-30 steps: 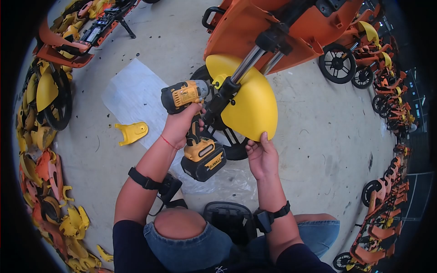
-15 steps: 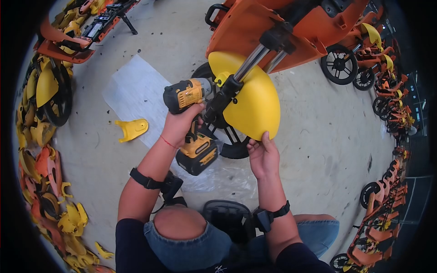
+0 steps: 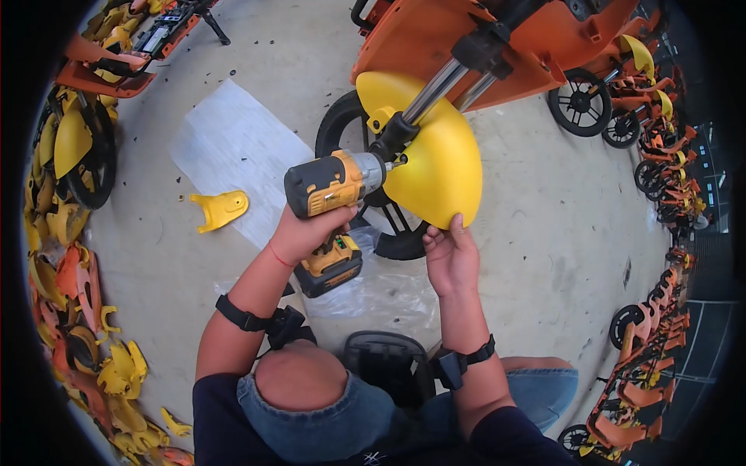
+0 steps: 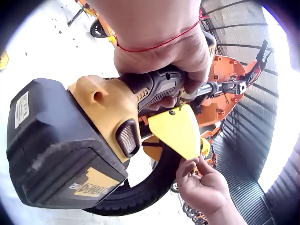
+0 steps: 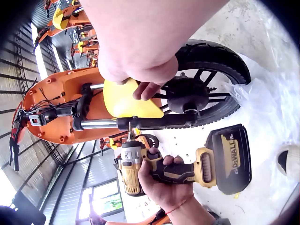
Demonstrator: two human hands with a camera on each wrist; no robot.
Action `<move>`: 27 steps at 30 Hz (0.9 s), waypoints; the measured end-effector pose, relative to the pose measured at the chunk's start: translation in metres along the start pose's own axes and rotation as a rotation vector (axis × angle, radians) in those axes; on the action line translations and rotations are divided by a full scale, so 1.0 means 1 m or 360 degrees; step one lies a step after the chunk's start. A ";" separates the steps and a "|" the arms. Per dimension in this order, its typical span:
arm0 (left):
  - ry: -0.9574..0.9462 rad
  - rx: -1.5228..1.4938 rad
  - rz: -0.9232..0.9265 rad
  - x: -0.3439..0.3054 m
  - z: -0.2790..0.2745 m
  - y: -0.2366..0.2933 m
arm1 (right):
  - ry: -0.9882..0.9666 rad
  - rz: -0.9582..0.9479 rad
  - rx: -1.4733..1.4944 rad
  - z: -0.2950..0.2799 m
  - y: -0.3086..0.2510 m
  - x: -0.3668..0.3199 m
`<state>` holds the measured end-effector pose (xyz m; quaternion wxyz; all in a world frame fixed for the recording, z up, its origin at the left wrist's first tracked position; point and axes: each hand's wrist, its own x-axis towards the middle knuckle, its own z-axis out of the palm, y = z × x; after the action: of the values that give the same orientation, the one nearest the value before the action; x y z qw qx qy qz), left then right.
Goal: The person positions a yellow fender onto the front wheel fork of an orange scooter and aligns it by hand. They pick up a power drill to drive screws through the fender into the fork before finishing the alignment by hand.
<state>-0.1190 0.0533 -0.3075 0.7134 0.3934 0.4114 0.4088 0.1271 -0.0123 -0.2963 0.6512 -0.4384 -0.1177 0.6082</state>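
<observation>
My left hand (image 3: 305,231) grips the handle of a yellow-and-black cordless driver (image 3: 330,185), its bit pointing at a dark bolt on the fork's lower leg. In the right wrist view the driver (image 5: 206,168) has its bit at the fork leg (image 5: 154,123). The fingertips of my right hand (image 3: 453,260) pinch the lower edge of the yellow fender (image 3: 451,167), seen in the left wrist view too, where the hand (image 4: 202,187) holds the fender's tip (image 4: 180,131). The fender sits over the black front wheel (image 3: 404,246), beside the silver fork tubes (image 3: 437,92).
A loose yellow bracket (image 3: 221,210) lies on the floor by a white sheet (image 3: 233,140). Clear plastic (image 3: 388,295) lies below the wheel. Orange bodywork (image 3: 412,46) rises above. Yellow and orange parts (image 3: 85,342) are piled left; several bikes (image 3: 641,388) stand right.
The driver has swung from the fork's upper bolt area by the yellow tab down and right to the lower bolt. My right hand stays on the fender's edge.
</observation>
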 end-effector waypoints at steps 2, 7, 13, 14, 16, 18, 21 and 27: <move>-0.0028 -0.0130 -0.0062 0.005 0.003 -0.004 | -0.0002 0.0009 0.0012 -0.001 -0.001 0.000; -0.0010 -0.0212 -0.0071 0.009 0.003 -0.008 | -0.0030 0.0006 -0.0004 -0.003 0.000 0.000; -0.0017 -0.0018 0.0003 0.010 0.000 -0.016 | -0.0018 -0.0001 0.0051 -0.001 -0.001 0.001; -0.0010 0.0011 0.0006 0.011 -0.002 -0.018 | -0.0022 -0.0005 0.0055 -0.002 -0.001 0.001; -0.0011 0.0016 0.0001 0.012 -0.005 -0.017 | -0.0030 0.0006 0.0060 -0.002 -0.002 0.001; -0.0021 -0.0030 -0.0020 0.014 -0.007 -0.013 | -0.0033 0.0013 0.0059 -0.003 -0.002 0.001; -0.0077 -0.0001 -0.0006 0.017 -0.011 -0.009 | -0.0035 0.0013 0.0054 -0.004 -0.002 0.001; -0.0131 0.0788 0.0465 0.022 -0.027 -0.011 | -0.0067 -0.0018 0.0015 -0.005 -0.001 0.002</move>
<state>-0.1332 0.0753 -0.3322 0.5455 0.6269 0.4083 0.3780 0.1318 -0.0123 -0.2990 0.6540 -0.4219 -0.1309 0.6141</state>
